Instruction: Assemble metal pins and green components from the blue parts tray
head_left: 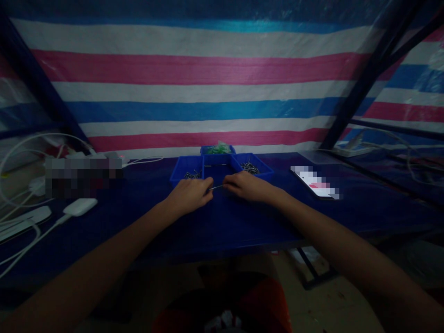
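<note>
My left hand [192, 193] and my right hand [248, 186] meet over the front of the blue trays, fingers pinched. Between them runs a thin metal rod [217, 187], one end in each hand; its ends are hidden by my fingers. Small metal parts [193, 175] lie in the left blue tray [185, 163], just beyond my left hand. More metal pieces [249, 168] fill part of the right blue tray [266, 172], behind my right hand. In the middle blue tray [218, 159] a thin rod-like piece lies near the back.
Behind the trays sits a green plastic bag [221, 148] in another blue tray. A phone [314, 181] lies on the blue table [222, 226] to the right. White cables and a white adapter [81, 207] occupy the left side. Striped sheeting [215, 69] hangs behind.
</note>
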Demonstrator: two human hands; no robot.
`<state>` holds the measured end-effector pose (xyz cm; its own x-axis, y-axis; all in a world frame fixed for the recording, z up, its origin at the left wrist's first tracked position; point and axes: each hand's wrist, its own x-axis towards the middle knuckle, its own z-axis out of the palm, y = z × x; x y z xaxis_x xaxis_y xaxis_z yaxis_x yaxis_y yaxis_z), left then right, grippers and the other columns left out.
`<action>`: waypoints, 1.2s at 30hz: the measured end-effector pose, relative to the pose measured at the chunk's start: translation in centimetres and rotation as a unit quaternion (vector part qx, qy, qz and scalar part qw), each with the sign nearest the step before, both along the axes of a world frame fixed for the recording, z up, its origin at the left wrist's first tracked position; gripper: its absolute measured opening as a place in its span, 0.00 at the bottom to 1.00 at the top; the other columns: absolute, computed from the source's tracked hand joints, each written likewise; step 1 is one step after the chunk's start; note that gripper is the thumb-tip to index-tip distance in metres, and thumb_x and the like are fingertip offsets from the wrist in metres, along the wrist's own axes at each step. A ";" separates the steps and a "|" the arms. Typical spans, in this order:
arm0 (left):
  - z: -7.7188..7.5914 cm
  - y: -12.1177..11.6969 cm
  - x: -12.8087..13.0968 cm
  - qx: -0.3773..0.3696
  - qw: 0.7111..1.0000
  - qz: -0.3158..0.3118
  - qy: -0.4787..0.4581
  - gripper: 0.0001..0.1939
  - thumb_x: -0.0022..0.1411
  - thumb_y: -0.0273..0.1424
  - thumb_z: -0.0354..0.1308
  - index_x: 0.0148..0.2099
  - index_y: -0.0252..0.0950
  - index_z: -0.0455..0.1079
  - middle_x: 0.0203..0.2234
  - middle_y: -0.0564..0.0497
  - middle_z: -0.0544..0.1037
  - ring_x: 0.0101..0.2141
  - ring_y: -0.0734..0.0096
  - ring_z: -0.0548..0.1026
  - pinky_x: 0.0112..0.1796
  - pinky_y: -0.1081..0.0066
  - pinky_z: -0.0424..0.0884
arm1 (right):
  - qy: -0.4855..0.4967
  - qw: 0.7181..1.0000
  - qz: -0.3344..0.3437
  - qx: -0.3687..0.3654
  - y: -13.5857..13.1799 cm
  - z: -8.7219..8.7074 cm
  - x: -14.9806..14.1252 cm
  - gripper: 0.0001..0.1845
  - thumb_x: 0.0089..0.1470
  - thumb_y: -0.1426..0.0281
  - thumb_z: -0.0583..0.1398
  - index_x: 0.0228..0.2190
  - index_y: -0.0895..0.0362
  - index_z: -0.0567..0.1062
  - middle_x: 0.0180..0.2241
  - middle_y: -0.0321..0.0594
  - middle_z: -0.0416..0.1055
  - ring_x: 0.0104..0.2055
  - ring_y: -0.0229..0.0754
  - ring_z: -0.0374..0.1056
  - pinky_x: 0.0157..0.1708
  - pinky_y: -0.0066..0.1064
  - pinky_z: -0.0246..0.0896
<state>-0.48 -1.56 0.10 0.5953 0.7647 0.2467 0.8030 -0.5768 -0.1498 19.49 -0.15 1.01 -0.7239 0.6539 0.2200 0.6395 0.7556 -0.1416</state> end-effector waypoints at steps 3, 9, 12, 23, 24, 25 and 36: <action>0.0 0.0 -0.1 -0.002 1.000 -0.003 0.000 0.08 0.59 0.34 0.44 0.38 0.37 0.62 0.23 0.53 0.72 0.24 0.70 0.70 0.22 0.73 0.54 | 0.002 1.000 0.006 -0.014 0.0 0.0 0.0 0.10 0.54 0.71 0.51 0.34 0.61 0.70 0.27 0.42 0.70 0.27 0.35 0.62 0.28 0.27 0.51; -0.1 0.2 -0.1 -0.014 1.000 -0.008 -0.013 0.07 0.59 0.32 0.45 0.37 0.37 0.62 0.23 0.52 0.72 0.23 0.71 0.69 0.22 0.73 0.55 | 0.002 0.999 0.013 -0.038 0.2 -0.2 0.1 0.07 0.52 0.73 0.53 0.32 0.60 0.70 0.27 0.40 0.70 0.27 0.35 0.62 0.28 0.26 0.51; -0.2 0.2 -0.1 -0.012 1.000 -0.007 -0.006 0.08 0.60 0.33 0.45 0.38 0.37 0.62 0.23 0.52 0.72 0.23 0.70 0.70 0.22 0.73 0.55 | -0.002 0.999 0.013 -0.036 0.1 -0.1 0.1 0.07 0.52 0.72 0.53 0.32 0.60 0.70 0.27 0.40 0.70 0.26 0.34 0.62 0.28 0.26 0.51; -0.3 0.1 -0.1 -0.014 1.000 -0.014 0.004 0.12 0.62 0.35 0.42 0.38 0.37 0.64 0.25 0.51 0.73 0.25 0.70 0.70 0.24 0.73 0.57 | -0.022 1.000 0.012 -0.019 -0.1 -0.1 0.1 0.13 0.57 0.70 0.49 0.29 0.61 0.70 0.24 0.40 0.68 0.25 0.34 0.60 0.28 0.26 0.51; -0.3 0.1 -0.1 -0.016 1.000 -0.014 0.006 0.11 0.61 0.35 0.42 0.38 0.37 0.64 0.25 0.51 0.73 0.25 0.70 0.70 0.23 0.73 0.57 | -0.024 0.999 0.008 -0.020 -0.1 0.0 0.1 0.13 0.57 0.69 0.48 0.29 0.61 0.70 0.24 0.40 0.68 0.25 0.34 0.60 0.28 0.26 0.51; -0.2 0.2 -0.1 -0.018 1.000 -0.015 0.007 0.11 0.61 0.35 0.42 0.37 0.37 0.64 0.25 0.51 0.73 0.25 0.70 0.70 0.23 0.73 0.57 | -0.026 0.999 0.004 -0.022 -0.1 0.0 0.1 0.13 0.57 0.69 0.48 0.29 0.61 0.70 0.24 0.40 0.68 0.25 0.34 0.60 0.28 0.26 0.51; 0.1 -0.1 0.0 0.029 0.993 -0.082 -0.074 0.11 0.62 0.33 0.44 0.41 0.36 0.65 0.33 0.50 0.72 0.34 0.71 0.71 0.32 0.72 0.63 | -0.022 0.999 0.031 -0.031 0.0 -0.2 -0.1 0.12 0.57 0.69 0.49 0.29 0.60 0.70 0.23 0.38 0.68 0.24 0.34 0.60 0.27 0.27 0.51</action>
